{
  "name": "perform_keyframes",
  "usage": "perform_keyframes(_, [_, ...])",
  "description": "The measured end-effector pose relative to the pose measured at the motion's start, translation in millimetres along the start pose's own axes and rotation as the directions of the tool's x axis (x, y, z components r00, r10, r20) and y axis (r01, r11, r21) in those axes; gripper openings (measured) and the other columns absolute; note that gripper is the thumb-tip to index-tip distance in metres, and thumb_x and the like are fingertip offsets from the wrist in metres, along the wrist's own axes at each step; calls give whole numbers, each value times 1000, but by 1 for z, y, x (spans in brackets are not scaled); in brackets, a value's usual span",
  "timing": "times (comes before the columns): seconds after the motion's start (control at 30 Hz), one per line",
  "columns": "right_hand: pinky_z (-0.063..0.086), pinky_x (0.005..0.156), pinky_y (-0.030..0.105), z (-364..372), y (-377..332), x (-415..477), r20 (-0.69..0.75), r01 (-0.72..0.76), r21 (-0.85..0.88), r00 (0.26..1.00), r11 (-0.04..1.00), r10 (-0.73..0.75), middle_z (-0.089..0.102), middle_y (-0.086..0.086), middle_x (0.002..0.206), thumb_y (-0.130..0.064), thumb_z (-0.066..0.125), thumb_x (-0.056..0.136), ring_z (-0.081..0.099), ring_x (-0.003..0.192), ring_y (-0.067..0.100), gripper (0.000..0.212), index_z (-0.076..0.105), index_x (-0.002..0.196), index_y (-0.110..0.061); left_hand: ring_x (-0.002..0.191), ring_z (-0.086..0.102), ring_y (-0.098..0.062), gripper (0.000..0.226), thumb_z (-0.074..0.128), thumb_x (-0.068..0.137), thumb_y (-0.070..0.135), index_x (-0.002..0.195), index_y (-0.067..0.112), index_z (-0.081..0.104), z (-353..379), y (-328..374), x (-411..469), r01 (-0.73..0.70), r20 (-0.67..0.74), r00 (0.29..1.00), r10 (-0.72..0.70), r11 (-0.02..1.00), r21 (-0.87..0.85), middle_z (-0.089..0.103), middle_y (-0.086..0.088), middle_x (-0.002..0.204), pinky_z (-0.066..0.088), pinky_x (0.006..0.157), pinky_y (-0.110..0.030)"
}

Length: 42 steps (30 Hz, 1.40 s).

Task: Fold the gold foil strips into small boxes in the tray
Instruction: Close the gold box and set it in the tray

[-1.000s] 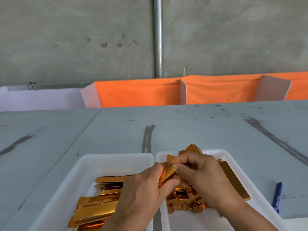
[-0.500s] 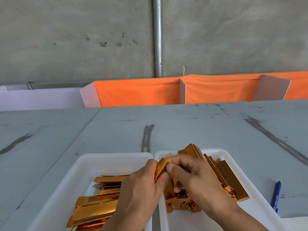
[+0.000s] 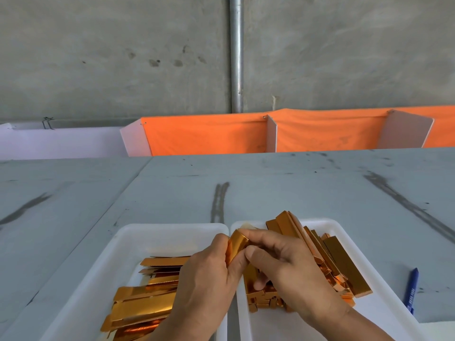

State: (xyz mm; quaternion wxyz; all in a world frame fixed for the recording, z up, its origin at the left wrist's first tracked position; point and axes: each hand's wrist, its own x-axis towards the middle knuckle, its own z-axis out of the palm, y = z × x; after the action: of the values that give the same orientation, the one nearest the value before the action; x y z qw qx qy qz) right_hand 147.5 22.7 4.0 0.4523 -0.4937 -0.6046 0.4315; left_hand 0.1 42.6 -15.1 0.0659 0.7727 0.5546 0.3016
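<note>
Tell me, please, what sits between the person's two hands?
A curved gold foil strip, pinched by both the left hand and the right hand, as the head view shows.

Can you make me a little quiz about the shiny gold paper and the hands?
1. True or false: the left hand and the right hand both grip one gold strip.
2. Which one holds the flat strips? A: the left tray. B: the right tray.
3. What blue thing lies on the table to the right of both trays?
Key: 1 true. 2 A. 3 the pen.
</note>
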Motion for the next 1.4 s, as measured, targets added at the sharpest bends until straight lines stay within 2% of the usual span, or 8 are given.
perform_keyframes(0.1, [58,65,27,-1,1,0,-11,-1,12,1000,1000,1,73,-1,88,-16,54,100,65,57,14,29,71,113,-37,51,47,-5,53,8,67,78,80,33,32,0,0,0,0,-13,1000,0,1000,-19,46,11,60,35,49,-11])
perform_keyframes(0.2, [57,63,21,-3,2,1,-119,24,61,993,998,-17,72,-6,79,-25,49,102,66,56,15,26,63,117,-41,52,48,-5,51,12,71,79,81,34,33,0,1,-1,-31,-36,999,30,999,-28,46,10,60,36,51,-11])
perform_keyframes(0.3, [54,58,21,-9,2,4,-220,-7,171,974,985,45,74,2,75,-27,44,104,63,52,18,24,66,111,-36,54,50,-4,51,13,74,79,86,34,36,2,-1,-2,-69,-36,997,68,997,-25,46,10,61,33,49,-12])
perform_keyframes(0.5, [49,47,22,-12,1,9,-113,-133,460,972,878,206,62,15,66,-18,56,99,52,47,17,22,76,92,-12,58,51,1,46,12,73,81,80,40,32,4,1,-4,-110,4,994,110,993,-36,43,15,60,34,52,-9])
perform_keyframes(0.97, [47,52,21,-8,3,7,-79,-41,370,994,928,75,62,11,72,-29,73,76,50,56,16,17,76,81,-13,58,50,-1,51,11,70,81,91,39,31,6,2,-3,-122,25,992,122,992,15,43,16,63,33,51,-8])
perform_keyframes(1.03, [46,51,21,-7,2,7,-87,-34,340,994,940,67,62,11,71,-22,73,83,50,57,17,8,76,80,-15,58,50,-1,50,12,70,81,90,39,31,6,2,-3,-120,26,992,120,993,9,43,16,63,34,51,-8])
perform_keyframes(1.2, [45,48,19,-6,2,7,-124,-13,293,991,956,51,63,6,67,-13,69,89,52,53,13,13,76,79,-17,57,50,0,48,14,71,82,91,41,31,8,2,-5,-128,17,992,128,992,-23,42,16,61,36,52,-9])
perform_keyframes(1.4, [42,48,22,-8,2,8,-95,-62,367,990,928,104,60,15,71,-9,66,90,49,56,16,13,75,81,-9,60,52,-1,50,16,71,84,92,42,35,9,1,-6,-129,7,991,130,989,-78,44,15,62,37,54,-10])
